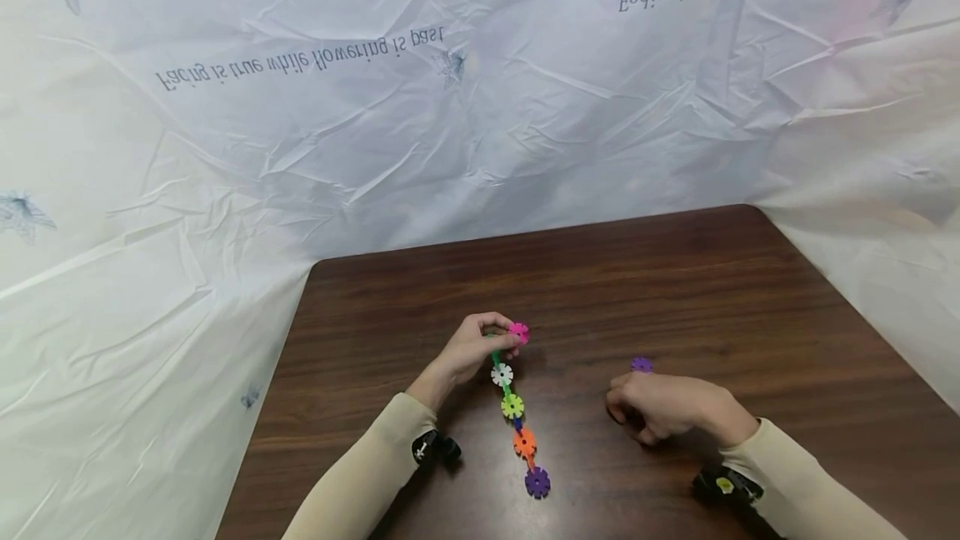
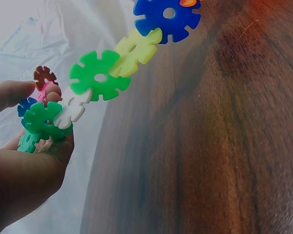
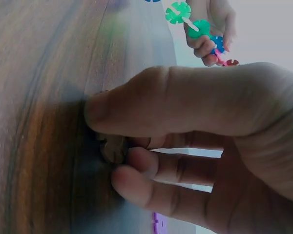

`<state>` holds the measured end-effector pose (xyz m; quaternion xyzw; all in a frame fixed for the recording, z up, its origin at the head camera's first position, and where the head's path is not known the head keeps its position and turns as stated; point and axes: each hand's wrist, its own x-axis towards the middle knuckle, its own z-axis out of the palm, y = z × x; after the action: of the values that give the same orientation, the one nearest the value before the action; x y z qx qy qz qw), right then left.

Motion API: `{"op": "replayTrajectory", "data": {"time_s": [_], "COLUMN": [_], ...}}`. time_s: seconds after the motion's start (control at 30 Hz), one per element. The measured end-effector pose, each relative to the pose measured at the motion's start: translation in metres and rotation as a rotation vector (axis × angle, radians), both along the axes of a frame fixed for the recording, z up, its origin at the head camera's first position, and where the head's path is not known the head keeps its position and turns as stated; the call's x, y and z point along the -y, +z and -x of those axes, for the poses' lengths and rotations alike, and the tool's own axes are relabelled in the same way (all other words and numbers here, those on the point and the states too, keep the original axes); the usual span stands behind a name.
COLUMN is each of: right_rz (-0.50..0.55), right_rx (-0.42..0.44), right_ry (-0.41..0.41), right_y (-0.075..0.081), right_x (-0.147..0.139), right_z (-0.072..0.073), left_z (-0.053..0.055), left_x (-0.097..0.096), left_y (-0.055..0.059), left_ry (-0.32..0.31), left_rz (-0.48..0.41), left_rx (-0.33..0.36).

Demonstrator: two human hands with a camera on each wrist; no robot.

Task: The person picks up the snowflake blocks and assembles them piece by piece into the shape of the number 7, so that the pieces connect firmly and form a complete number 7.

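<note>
A chain of interlocking notched plastic discs, snowflake-shaped, hangs from my left hand. The thumb and fingers pinch its upper end, around a pink disc. In the left wrist view, a green disc, a yellow disc and a blue disc follow down the chain, and a brown disc shows by the thumb tip. A purple disc forms the chain's near end. Low over the table, my right hand pinches a dark brownish disc, partly hidden by the thumb.
A loose purple disc lies on the brown wooden table just beyond the right hand. White printed sheeting hangs behind and at both sides of the table. Each wrist wears a small black camera.
</note>
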<state>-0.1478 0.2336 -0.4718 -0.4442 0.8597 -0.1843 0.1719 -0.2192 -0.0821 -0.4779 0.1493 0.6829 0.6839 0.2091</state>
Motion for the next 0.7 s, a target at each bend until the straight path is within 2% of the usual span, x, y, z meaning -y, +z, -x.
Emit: {"op": "replayTrajectory", "data": {"time_s": [0.3,0.47,0.7], "right_rz": [-0.011,-0.012,0.015], "right_rx": [-0.074,-0.060,-0.110], "right_ry": [-0.008,-0.021,-0.031], "right_y": [-0.003,0.005,0.017], "right_x": [0.002,0.005,0.014], "right_z": [0.008,0.017,0.031], "left_z": [-0.001,-0.001,-0.002], "left_x": [-0.001,0.000,0.000], "left_y": [0.002,0.003,0.004], "left_ry": [-0.001,-0.003,-0.007], "left_rz": [-0.008,0.014,0.040], "left_rx": [0.000,-0.010,-0.014]}}
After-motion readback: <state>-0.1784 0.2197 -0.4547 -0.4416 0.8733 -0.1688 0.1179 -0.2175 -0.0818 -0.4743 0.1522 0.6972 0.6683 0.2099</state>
